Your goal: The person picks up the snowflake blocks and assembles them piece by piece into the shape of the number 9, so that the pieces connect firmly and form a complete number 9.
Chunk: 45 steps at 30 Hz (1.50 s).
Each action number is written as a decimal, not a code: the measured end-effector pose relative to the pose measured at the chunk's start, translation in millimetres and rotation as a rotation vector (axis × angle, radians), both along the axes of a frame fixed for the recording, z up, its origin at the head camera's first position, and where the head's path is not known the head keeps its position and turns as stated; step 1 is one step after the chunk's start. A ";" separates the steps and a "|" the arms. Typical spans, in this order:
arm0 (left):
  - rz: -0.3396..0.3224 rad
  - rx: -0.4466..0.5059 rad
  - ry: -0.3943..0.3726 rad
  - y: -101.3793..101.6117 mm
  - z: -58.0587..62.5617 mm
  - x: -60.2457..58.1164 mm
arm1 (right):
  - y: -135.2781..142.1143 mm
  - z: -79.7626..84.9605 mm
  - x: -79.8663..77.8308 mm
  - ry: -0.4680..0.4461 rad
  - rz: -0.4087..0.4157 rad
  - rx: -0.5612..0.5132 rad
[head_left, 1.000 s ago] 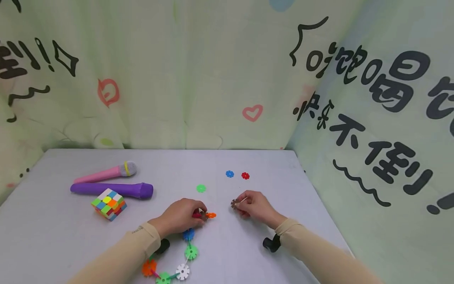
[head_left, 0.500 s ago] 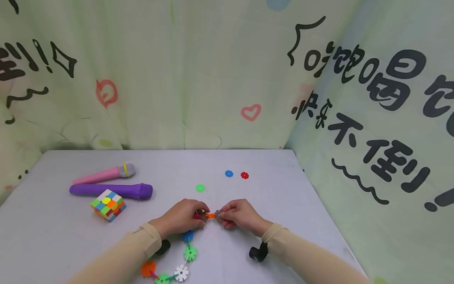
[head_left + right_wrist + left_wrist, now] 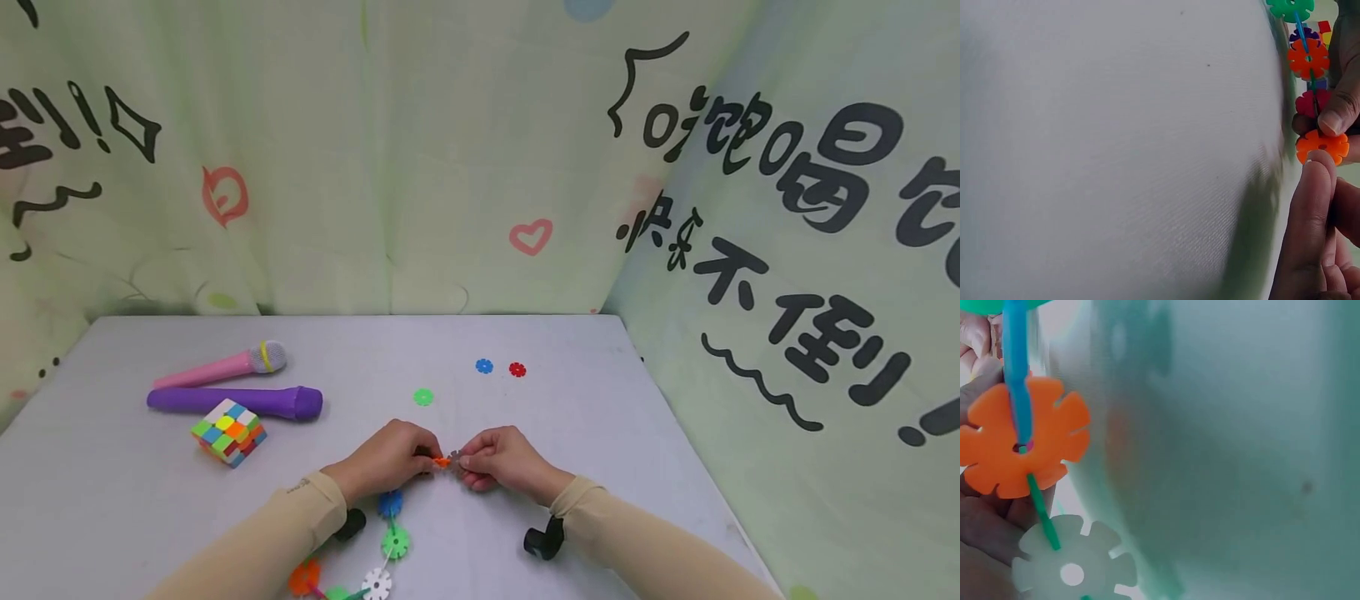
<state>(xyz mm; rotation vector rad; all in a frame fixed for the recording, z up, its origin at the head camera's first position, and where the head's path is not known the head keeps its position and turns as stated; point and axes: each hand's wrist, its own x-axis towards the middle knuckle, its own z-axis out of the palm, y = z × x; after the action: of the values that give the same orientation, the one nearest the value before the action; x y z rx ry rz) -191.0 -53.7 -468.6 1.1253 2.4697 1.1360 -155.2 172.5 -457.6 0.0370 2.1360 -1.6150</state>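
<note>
My left hand [image 3: 393, 457] pinches one end of a chain of notched plastic snowflake discs. An orange disc [image 3: 1340, 145] sticks out past its fingertips at that end. My right hand [image 3: 510, 462] pinches a grey-brown snowflake disc [image 3: 454, 459] between thumb and fingers, its edge right at the orange one. From the left hand the chain curves toward me through a blue disc [image 3: 390, 504], a green disc [image 3: 396, 542] and a white disc [image 3: 377, 584]. In the left wrist view another orange disc [image 3: 1054, 428] hangs close before the fingers.
Loose discs lie farther back: a green one [image 3: 423, 397], a blue one [image 3: 484, 366] and a red one [image 3: 517, 370]. At the left are a pink microphone [image 3: 210, 369], a purple microphone [image 3: 240, 401] and a puzzle cube [image 3: 228, 433]. A curtain [image 3: 420, 167] hangs behind the table.
My right hand has come left with the grey-brown disc and now meets the orange disc at the left fingertips. The left hand has shifted slightly right; the near chain has slid a little toward me.
</note>
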 end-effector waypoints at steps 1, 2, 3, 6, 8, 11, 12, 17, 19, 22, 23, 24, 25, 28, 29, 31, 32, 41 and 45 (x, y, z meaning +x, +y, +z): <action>0.001 0.010 -0.005 0.0 -0.4 -0.1 | -0.2 0.0 -0.3 -0.004 0.000 -0.006; 0.004 0.015 -0.010 0.2 -1.0 -0.2 | -0.5 -0.2 -0.4 -0.006 0.000 -0.013; 0.007 0.021 -0.014 0.3 -1.5 -0.3 | -0.9 -0.2 -0.6 -0.007 0.001 -0.018; 0.008 0.034 -0.023 0.7 -2.8 -0.3 | -2.9 -0.1 -1.1 -0.014 0.004 -0.027; 0.007 0.033 -0.024 1.2 -4.2 -0.6 | -4.1 0.1 -1.2 -0.017 0.005 -0.028; 0.012 0.028 -0.027 1.1 -5.0 -0.6 | -5.4 0.8 -0.7 -0.018 0.014 -0.023; 0.017 0.026 -0.029 1.0 -5.1 -0.6 | -5.2 0.7 -0.9 -0.017 0.020 -0.023; 0.038 -0.024 -0.038 0.8 -2.7 -1.0 | 3.6 -1.0 -9.8 0.005 0.099 0.037; 0.041 -0.044 -0.053 0.2 -0.6 -0.7 | 12.3 -0.4 -18.4 0.047 0.122 0.108; 0.045 -0.051 -0.087 -1.2 2.0 0.2 | 30.7 0.9 -37.0 0.138 0.089 0.251; 0.045 -0.051 -0.094 -1.7 2.4 0.3 | 37.8 1.0 -44.2 0.175 0.061 0.309; 0.044 -0.056 -0.098 -2.1 2.5 0.4 | 44.6 0.8 -51.5 0.199 0.019 0.362; 0.044 -0.060 -0.101 -2.3 2.1 0.4 | 51.3 0.9 -58.7 0.214 -0.023 0.405; 0.044 -0.069 -0.098 -2.0 1.0 0.2 | 68.0 0.8 -77.8 0.232 -0.130 0.514; 0.044 -0.073 -0.097 -1.7 0.9 0.1 | 72.3 1.0 -83.1 0.233 -0.153 0.540; 0.045 -0.076 -0.093 -0.8 -0.2 0.1 | 78.2 0.6 -92.6 0.217 -0.178 0.578; 0.045 -0.077 -0.093 -0.5 -0.6 0.2 | 80.0 0.0 -96.9 0.212 -0.179 0.599; 0.036 -0.113 -0.064 2.1 -2.1 -0.3 | 79.9 -6.8 -116.8 0.282 -0.119 0.826; 0.049 -0.135 -0.046 0.4 -1.4 -0.1 | 75.7 -6.1 -119.5 0.283 -0.131 0.846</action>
<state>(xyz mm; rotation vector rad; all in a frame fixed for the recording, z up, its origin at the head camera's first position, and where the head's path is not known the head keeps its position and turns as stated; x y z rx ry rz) -191.1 -53.3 -470.0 0.9952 2.5084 0.9795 -274.7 248.2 -463.7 0.2277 2.9373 -0.6886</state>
